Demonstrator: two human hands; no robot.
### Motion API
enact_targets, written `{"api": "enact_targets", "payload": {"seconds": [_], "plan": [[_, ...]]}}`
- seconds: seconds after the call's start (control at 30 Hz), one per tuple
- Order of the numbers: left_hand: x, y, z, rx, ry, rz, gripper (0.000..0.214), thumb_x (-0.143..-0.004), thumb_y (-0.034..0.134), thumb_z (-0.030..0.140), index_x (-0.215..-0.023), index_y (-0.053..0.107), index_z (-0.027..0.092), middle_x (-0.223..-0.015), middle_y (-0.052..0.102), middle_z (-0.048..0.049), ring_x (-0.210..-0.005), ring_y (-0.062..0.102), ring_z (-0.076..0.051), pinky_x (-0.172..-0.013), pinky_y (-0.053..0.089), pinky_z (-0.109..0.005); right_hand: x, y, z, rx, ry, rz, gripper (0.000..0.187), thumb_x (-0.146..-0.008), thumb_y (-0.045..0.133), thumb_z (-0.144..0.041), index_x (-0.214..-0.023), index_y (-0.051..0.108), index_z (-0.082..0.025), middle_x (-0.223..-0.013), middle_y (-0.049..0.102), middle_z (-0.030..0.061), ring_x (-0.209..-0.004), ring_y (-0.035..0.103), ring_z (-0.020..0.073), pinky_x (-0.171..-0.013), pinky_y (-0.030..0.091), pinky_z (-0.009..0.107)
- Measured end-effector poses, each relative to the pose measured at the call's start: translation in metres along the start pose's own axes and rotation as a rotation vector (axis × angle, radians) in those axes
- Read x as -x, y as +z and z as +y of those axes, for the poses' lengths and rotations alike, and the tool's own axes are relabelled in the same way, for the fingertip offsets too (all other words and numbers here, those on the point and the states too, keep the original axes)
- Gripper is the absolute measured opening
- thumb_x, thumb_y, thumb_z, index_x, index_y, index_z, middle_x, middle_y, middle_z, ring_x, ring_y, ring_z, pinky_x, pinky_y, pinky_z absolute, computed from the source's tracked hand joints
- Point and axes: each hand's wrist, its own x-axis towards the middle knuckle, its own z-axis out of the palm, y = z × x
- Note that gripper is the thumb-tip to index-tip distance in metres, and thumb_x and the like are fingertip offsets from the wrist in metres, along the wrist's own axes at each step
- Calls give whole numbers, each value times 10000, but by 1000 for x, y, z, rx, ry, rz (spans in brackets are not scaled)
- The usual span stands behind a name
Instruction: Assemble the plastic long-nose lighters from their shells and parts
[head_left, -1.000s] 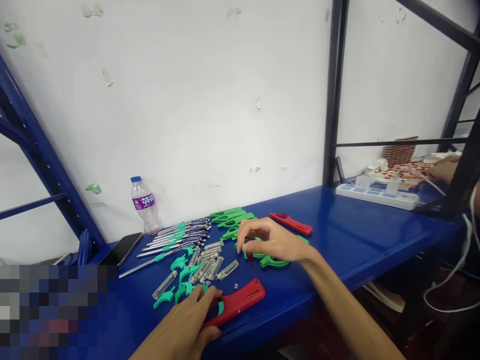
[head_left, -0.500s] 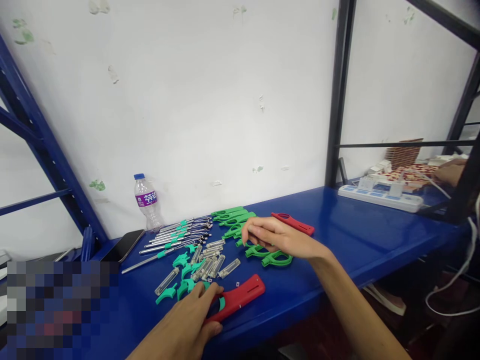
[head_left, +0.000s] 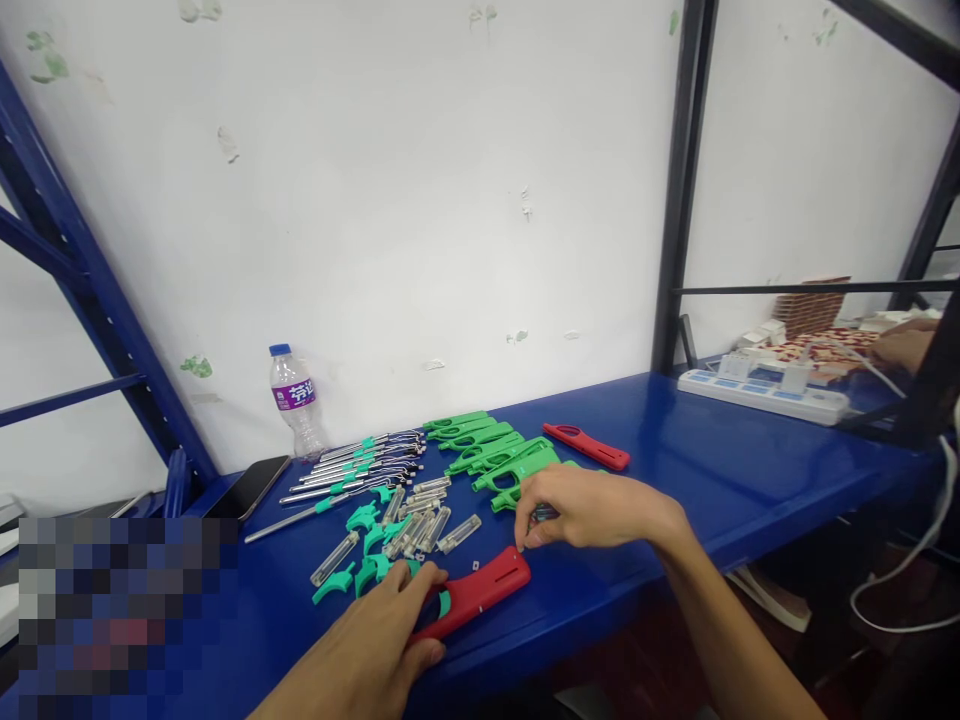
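My left hand (head_left: pixel 382 625) is closed round the handle end of a red utility-lighter casing (head_left: pixel 484 592), which lies near the table's front edge with a teal trigger piece (head_left: pixel 444 603) in its opening. Curled and pinched, my right hand (head_left: pixel 581 508) has its fingertips at the casing's far right end; whether they hold a small part is hidden. Beside the left hand lie teal triggers (head_left: pixel 334 583) and clear fuel tanks (head_left: pixel 459 533). Green lighter casings (head_left: pixel 480 440) lie behind, partly covered by my right hand. A tiny white piece (head_left: pixel 475 565) rests by the red casing.
Metal lighter rods with wires (head_left: pixel 307 515) lie in a row at the left, near a phone (head_left: pixel 251 485) and a plastic bottle (head_left: pixel 295 400). Another red casing (head_left: pixel 586 446) lies farther back. A white power strip (head_left: pixel 765 396) and another person's hand (head_left: pixel 904 345) are at the right.
My right hand has come down and slightly right, from above the green casings to the right end of the red casing. My left hand keeps its hold.
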Motion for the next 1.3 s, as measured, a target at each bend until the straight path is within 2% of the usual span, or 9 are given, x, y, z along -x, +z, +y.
{"api": "enact_targets", "payload": {"seconds": [0.23, 0.43, 0.57, 0.77, 1.1, 1.3], "plan": [[1, -1, 2, 11, -10, 5, 501, -956, 565, 363, -1451, 612, 303, -1458, 647, -64, -1330, 618, -303, -1103, 487, -370, -2, 1, 1, -31, -2, -40, 134, -957, 745, -212, -1020, 861, -231, -1000, 823, 28, -903, 748, 208, -712, 501, 276], [-2, 0, 2, 2, -11, -6, 491, -968, 559, 345, -1454, 608, 298, -1481, 626, -77, -1321, 628, -311, -1123, 478, -403, -1, 1, -2, 7, 9, 13, 179, -944, 771, -223, -1094, 857, -269, -1047, 798, 42, -960, 696, 228, -724, 470, 286], [-2, 1, -1, -7, -12, -4, 525, -979, 540, 329, -1501, 573, 298, -1529, 596, -76, -1356, 601, -309, -1139, 473, -408, -2, 0, -5, 12, -6, -31, 218, -924, 780, -186, -1102, 862, -283, -1028, 789, 32, -899, 682, 204, -702, 457, 272], [-6, 3, -3, -39, -9, -22, 542, -993, 533, 337, -1532, 549, 282, -1595, 542, -104, -1389, 579, -334, -1167, 456, -481, -1, 1, -3, -21, 20, -34, 218, -930, 761, -194, -1101, 864, -281, -1029, 801, 32, -915, 702, 204, -701, 479, 266], [-5, 2, -4, 23, 1, -9, 500, -944, 586, 319, -1442, 620, 304, -1490, 620, -64, -1341, 594, -297, -1124, 474, -400, -13, 8, -4, -98, 98, -45, 68, -854, 843, -235, -911, 878, -246, -862, 831, -1, -793, 709, 184, -640, 443, 251], [-13, 4, -2, -20, -25, -1, 517, -842, 635, 238, -1356, 664, 279, -1345, 682, -93, -1191, 667, -320, -1096, 467, -462, -17, 10, 0, -80, 127, -85, 95, -848, 841, -231, -936, 876, -242, -863, 837, -3, -752, 700, 176, -605, 418, 247]]}}
